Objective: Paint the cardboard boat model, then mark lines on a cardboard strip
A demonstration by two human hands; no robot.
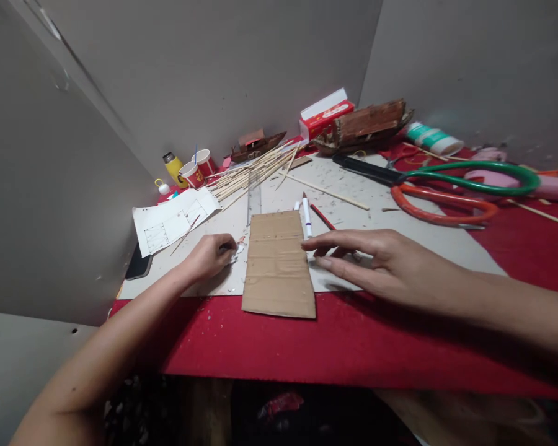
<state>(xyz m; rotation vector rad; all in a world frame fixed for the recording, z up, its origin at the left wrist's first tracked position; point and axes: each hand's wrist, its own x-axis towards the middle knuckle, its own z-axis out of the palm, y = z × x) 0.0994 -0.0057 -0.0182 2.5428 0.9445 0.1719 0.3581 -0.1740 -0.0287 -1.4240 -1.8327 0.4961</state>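
Observation:
A rectangular piece of brown cardboard [279, 260], with creases running across it, lies flat in front of me. It rests partly on a grey board [348, 214] and partly on the red tabletop. To its left, my left hand [210, 255] is low over the board with its fingers curled. Small white and brownish scraps [239, 246] show at those fingertips; whether they are pinched I cannot make out. My right hand [376, 263] is at the cardboard's right edge, fingers stretched and apart, holding nothing. Just beyond it lie a white marker [306, 217] and a dark red pencil [322, 217].
Large scissors [441, 186] with green and orange handles lie at right. Thin wooden sticks [255, 167], a clear ruler [255, 198], model boats [363, 127] and paper cups [203, 162] are farther back. A drawn sheet [167, 217] partly covers a phone [139, 263] at left.

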